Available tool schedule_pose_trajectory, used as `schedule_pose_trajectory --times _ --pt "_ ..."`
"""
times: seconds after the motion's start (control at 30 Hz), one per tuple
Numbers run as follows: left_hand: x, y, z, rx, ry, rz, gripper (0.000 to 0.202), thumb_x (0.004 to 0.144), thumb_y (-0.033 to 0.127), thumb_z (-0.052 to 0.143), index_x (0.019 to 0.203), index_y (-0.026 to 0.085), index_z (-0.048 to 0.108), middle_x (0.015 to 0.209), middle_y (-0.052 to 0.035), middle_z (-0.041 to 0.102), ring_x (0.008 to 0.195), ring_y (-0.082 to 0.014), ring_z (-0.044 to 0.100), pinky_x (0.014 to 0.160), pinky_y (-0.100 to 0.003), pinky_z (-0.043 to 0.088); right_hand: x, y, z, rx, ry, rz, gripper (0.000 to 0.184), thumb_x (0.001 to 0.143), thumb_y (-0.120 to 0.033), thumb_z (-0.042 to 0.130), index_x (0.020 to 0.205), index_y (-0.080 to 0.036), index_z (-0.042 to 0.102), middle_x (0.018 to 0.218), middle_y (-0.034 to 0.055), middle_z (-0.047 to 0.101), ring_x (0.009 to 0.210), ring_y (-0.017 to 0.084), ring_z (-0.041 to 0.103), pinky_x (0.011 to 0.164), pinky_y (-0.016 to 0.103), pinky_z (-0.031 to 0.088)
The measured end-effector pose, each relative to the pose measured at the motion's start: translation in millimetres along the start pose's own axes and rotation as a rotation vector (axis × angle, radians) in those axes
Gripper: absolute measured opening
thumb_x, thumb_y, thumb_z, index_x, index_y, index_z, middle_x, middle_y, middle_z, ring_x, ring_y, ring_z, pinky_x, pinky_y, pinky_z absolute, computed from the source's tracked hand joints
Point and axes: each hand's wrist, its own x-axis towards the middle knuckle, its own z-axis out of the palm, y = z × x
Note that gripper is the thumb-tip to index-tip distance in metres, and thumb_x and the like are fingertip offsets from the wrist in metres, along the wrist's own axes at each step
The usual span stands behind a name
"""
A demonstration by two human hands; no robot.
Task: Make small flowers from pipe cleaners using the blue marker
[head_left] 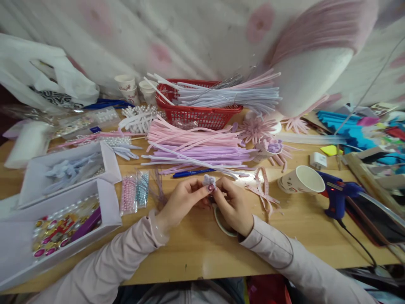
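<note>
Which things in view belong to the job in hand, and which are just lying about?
Belongs, it seems:
pale fuzzy piece, held between left hand and right hand
purple fuzzy stems
pink fuzzy stems
blue glue gun, probably

Lying about, likely:
white plastic bag
white charger plug
blue pen

Fuzzy pale piece (209, 180) between left grip (181, 198) and right grip (233, 207) | smooth, shiny wood surface (193, 257) below | fuzzy pink stems (190, 134) beyond | red plastic basket (204, 117) farther beyond | matt paper cup (289, 183) right of both | smooth plastic glue gun (335, 198) farther right
</note>
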Motion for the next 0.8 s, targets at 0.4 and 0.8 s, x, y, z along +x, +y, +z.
schedule_pose_trajectory --times 0.4,0.8 --pt "0.8 5.0 -5.3 0.095 -0.035 0.003 0.032 0.069 0.039 0.074 0.075 0.01 0.062 0.061 0.0009 0.056 0.052 -0.0073 0.051 0.05 -0.02 0.045 2.8 1.4 -6.3 -0.421 -0.091 -0.259 0.02 0.084 -0.012 0.045 0.067 -0.021 0.041 0.063 0.0005 0.045 0.059 0.015 0.041 0.056 0.027 0.03" --pt "-0.2 23.6 -18.5 0.203 -0.323 -0.005 0.019 0.076 0.03 0.064 0.08 0.012 0.06 0.061 -0.0007 0.058 0.051 -0.0112 0.055 0.052 -0.025 0.05 11.2 -8.0 -13.4 0.45 -0.269 0.267 0.028 0.083 -0.027 0.053 0.058 -0.019 0.043 0.053 -0.0037 0.046 0.05 0.01 0.041 0.051 0.023 0.032"
